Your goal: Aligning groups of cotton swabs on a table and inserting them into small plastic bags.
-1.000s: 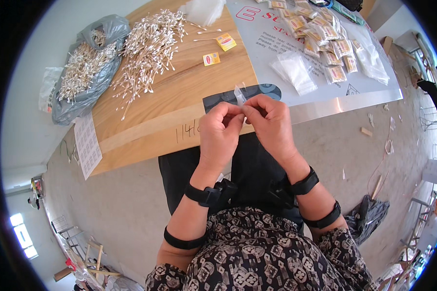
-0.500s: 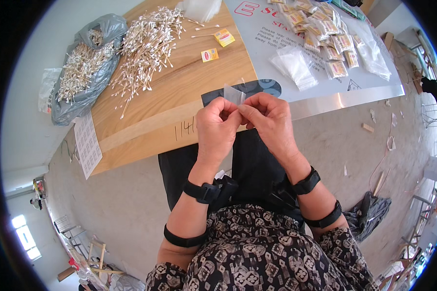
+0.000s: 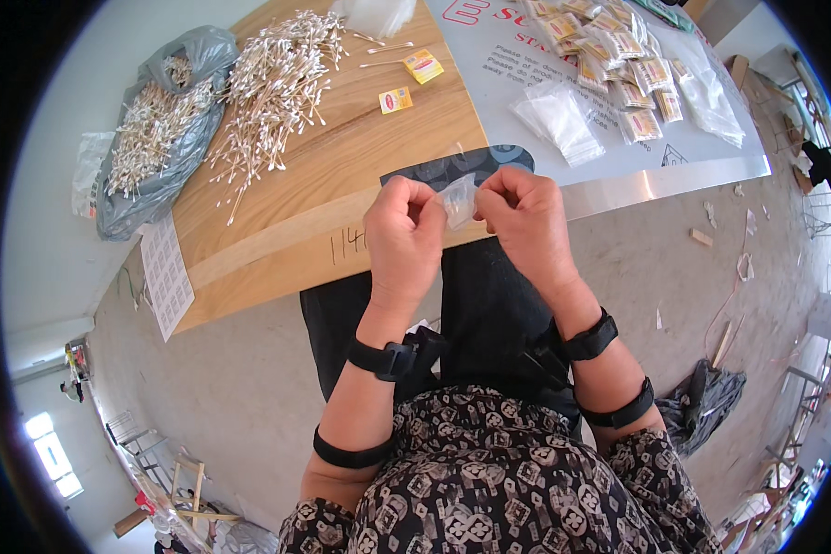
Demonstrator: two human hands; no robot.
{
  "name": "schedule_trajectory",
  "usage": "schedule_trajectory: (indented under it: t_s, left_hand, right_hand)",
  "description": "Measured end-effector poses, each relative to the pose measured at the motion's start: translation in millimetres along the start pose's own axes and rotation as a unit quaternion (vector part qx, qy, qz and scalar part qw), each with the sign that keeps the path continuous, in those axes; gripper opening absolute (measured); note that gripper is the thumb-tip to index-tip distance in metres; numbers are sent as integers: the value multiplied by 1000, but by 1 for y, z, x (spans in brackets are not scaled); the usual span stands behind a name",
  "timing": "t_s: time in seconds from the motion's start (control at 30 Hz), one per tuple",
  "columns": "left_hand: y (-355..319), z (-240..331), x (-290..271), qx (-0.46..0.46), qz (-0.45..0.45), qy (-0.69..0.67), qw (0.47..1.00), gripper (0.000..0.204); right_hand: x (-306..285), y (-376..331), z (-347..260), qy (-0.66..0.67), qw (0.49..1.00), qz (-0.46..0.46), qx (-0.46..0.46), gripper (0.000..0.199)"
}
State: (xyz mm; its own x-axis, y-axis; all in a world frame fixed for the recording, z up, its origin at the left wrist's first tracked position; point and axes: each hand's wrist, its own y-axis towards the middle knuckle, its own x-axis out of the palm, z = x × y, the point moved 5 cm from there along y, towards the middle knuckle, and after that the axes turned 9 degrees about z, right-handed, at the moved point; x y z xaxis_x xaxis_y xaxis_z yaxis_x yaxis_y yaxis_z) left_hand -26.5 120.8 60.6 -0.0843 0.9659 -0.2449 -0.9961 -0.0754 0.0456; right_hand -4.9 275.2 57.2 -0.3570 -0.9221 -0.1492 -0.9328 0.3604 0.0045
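Note:
Between my two hands, over the near edge of the table, is a small clear plastic bag (image 3: 458,200). My left hand (image 3: 404,235) pinches one side of it, and my right hand (image 3: 529,222) pinches the other side. The bag is stretched between them and looks empty. Behind it lies a dark patterned mat (image 3: 471,164) on the table. A loose pile of cotton swabs (image 3: 282,88) covers the far left of the wood, with a yellow card (image 3: 395,101) and a small stack of yellow cards (image 3: 424,66) to its right.
A grey plastic bag (image 3: 162,208) full of swabs stands at the left, beside a printed label sheet (image 3: 168,277). On the metal sheet (image 3: 619,189) at right lie clear bags (image 3: 563,125) and a heap of filled packets (image 3: 619,55). Black plastic (image 3: 706,397) lies on the floor.
My hands have moved apart, the left one leftward and the right one rightward. The clear bag's mouth is now spread wider between them.

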Motion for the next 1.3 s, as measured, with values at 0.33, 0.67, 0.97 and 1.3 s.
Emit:
schedule_trajectory:
  t_s: [0.33, 0.67, 0.97, 1.3]
  left_hand:
    - [13, 36, 31, 314, -49, 129, 939, 20]
    - [66, 8, 102, 198, -117, 85, 969, 10]
    - [92, -13, 142, 354, -144, 275, 882, 17]
    - [88, -13, 127, 350, -200, 282, 871, 20]
  right_hand:
    - [-22, -12, -6, -54, 988, 76, -121, 15]
    - [-38, 25, 68, 413, 863, 116, 265, 18]
    - [-53, 58, 109, 231, 913, 229, 245, 12]
    - [-43, 37, 106, 288, 897, 201, 267, 13]
